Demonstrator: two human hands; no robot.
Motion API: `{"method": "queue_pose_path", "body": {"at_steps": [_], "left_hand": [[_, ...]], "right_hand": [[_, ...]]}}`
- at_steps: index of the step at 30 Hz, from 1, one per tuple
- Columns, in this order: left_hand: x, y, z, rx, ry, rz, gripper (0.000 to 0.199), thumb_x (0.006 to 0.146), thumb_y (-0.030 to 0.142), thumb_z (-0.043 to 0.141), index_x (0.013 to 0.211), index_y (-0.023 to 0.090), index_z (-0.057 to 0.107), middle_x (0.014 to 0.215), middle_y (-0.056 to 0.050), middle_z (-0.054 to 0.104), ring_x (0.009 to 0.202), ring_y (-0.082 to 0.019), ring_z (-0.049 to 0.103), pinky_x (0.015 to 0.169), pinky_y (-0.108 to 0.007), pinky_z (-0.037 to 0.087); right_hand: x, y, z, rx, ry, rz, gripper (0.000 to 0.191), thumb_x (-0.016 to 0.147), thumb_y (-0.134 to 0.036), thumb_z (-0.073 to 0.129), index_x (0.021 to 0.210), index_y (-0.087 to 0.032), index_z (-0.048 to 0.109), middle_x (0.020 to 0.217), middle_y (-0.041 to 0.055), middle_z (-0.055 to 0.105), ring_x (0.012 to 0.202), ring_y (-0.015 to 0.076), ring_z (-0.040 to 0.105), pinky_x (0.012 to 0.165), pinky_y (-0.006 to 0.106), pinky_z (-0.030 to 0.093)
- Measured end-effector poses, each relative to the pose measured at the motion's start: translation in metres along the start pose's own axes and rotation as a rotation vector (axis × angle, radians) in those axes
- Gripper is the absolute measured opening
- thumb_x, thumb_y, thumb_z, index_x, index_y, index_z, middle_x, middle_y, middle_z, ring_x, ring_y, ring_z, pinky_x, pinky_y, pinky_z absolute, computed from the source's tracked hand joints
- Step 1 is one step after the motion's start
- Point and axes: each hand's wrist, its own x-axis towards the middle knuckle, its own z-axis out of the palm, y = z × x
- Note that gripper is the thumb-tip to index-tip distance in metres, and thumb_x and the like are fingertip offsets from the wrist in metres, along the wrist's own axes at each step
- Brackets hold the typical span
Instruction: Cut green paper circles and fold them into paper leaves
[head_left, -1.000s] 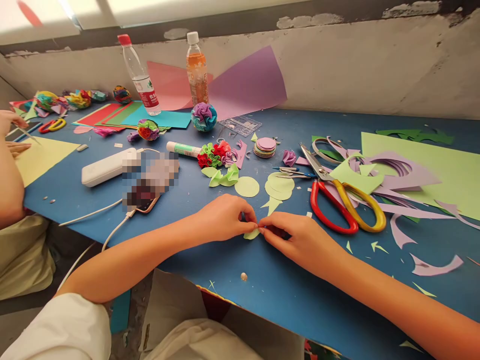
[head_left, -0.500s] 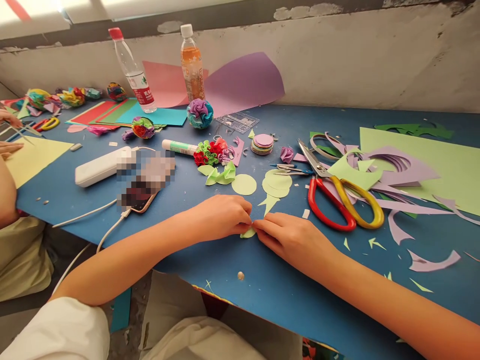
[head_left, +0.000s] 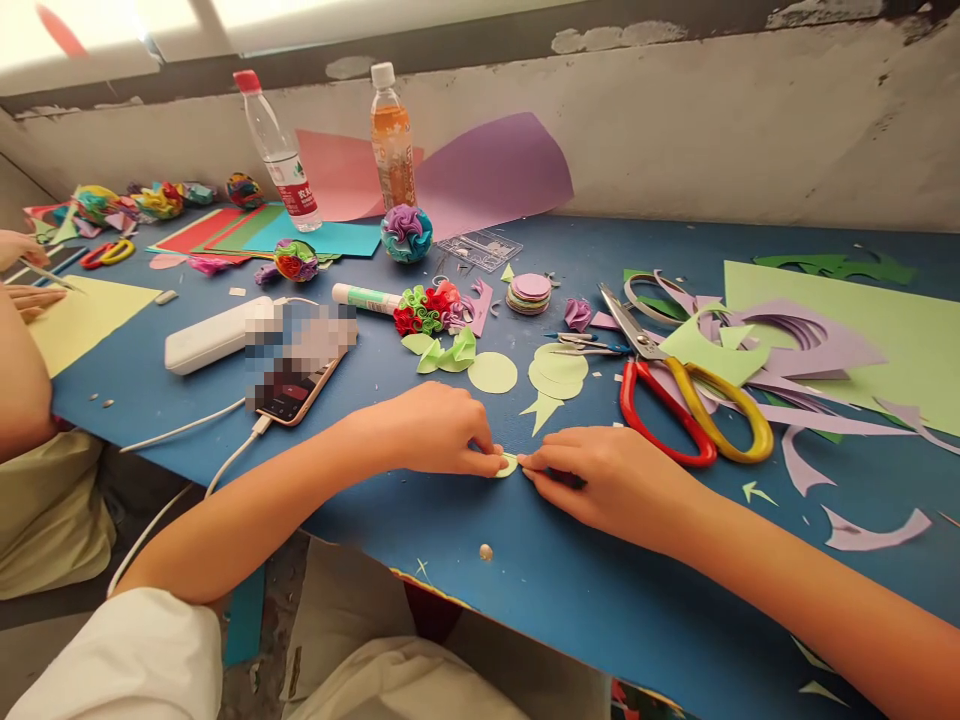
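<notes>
Small pale-green paper piece [head_left: 508, 468] between the fingers [head_left: 486, 464]

Pinched paper piece [head_left: 509, 466]: pale green. Flat paper circle [head_left: 493, 373]: plain pale green too. Tabletop [head_left: 420, 535]: solid blue. Large scissors [head_left: 649, 345]: one handle red, other yellow, blades silver. Glue stick [head_left: 366, 299]: white, green label. Ruffled paper ball [head_left: 407, 234]: purple and teal. Curled paper cluster [head_left: 427, 310]: red, green, coral. Water bottle [head_left: 289, 175]: clear, red cap, red-and-white label. Drink bottle [head_left: 394, 150]: orange contents, white cap. Power bank [head_left: 217, 335]: white. Curved sheet [head_left: 499, 170]: purple.
</notes>
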Motion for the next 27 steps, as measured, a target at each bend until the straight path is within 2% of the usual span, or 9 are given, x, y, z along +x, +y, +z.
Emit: {"method": "queue_pose_path", "body": {"at_steps": [3,5,11,14,19,23,27], "left_hand": [[0.001,-0.003,0.005,-0.097,0.039,-0.014,0.025,0.081,0.032,0.054,0.074,0.020,0.074,0.058,-0.001,0.062,0.050,-0.008,0.042,0.049,-0.024,0.023],[0.003,-0.005,0.009,-0.150,0.069,-0.037,0.019,0.078,0.029,0.057,0.081,0.020,0.074,0.066,-0.001,0.064,0.054,-0.008,0.046,0.051,-0.022,0.027],[0.006,-0.003,0.013,-0.227,0.164,-0.016,0.019,0.081,0.027,0.054,0.083,0.018,0.071,0.084,-0.002,0.066,0.069,-0.011,0.054,0.059,-0.020,0.036],[0.007,-0.002,0.015,-0.293,0.248,-0.007,0.020,0.083,0.027,0.053,0.086,0.017,0.070,0.079,-0.003,0.065,0.068,-0.011,0.054,0.062,-0.020,0.038],[0.009,-0.002,0.020,-0.242,0.494,0.062,0.023,0.084,0.029,0.054,0.082,0.015,0.071,0.075,-0.005,0.065,0.071,-0.013,0.054,0.065,-0.022,0.041],[0.010,-0.003,0.022,-0.186,0.549,0.117,0.024,0.086,0.029,0.051,0.083,0.017,0.072,0.074,-0.006,0.065,0.071,-0.013,0.056,0.064,-0.022,0.043],[0.008,-0.003,0.022,-0.140,0.577,0.188,0.024,0.087,0.026,0.051,0.081,0.018,0.073,0.072,-0.006,0.066,0.069,-0.012,0.056,0.065,-0.021,0.044]], "right_hand": [[0.003,-0.002,0.000,0.159,0.002,0.160,0.013,0.080,-0.022,0.053,0.077,-0.021,0.067,0.065,0.0000,0.066,0.054,0.0122,0.057,0.049,0.023,0.040],[0.004,-0.003,0.004,0.189,0.038,0.212,0.012,0.080,-0.024,0.054,0.081,-0.022,0.066,0.066,-0.0001,0.066,0.054,0.0125,0.057,0.048,0.023,0.040],[0.002,-0.001,0.014,0.034,0.213,0.100,0.019,0.087,-0.024,0.044,0.079,-0.021,0.061,0.067,0.0013,0.066,0.052,0.0119,0.056,0.048,0.024,0.039],[0.002,0.000,0.011,0.012,0.313,0.084,0.018,0.088,-0.025,0.045,0.082,-0.020,0.061,0.069,0.0028,0.066,0.055,0.0128,0.057,0.051,0.025,0.042],[0.004,-0.002,0.003,0.317,0.346,0.218,0.013,0.086,-0.028,0.052,0.087,-0.021,0.063,0.077,0.0023,0.068,0.064,0.0135,0.061,0.056,0.024,0.050],[0.005,-0.003,0.002,0.383,0.366,0.252,0.012,0.085,-0.028,0.054,0.084,-0.023,0.065,0.079,0.0017,0.070,0.069,0.0159,0.064,0.059,0.026,0.052],[0.002,-0.003,0.002,0.373,0.383,0.219,0.013,0.085,-0.027,0.053,0.083,-0.024,0.066,0.080,0.0017,0.071,0.069,0.0170,0.065,0.065,0.029,0.053]]}}
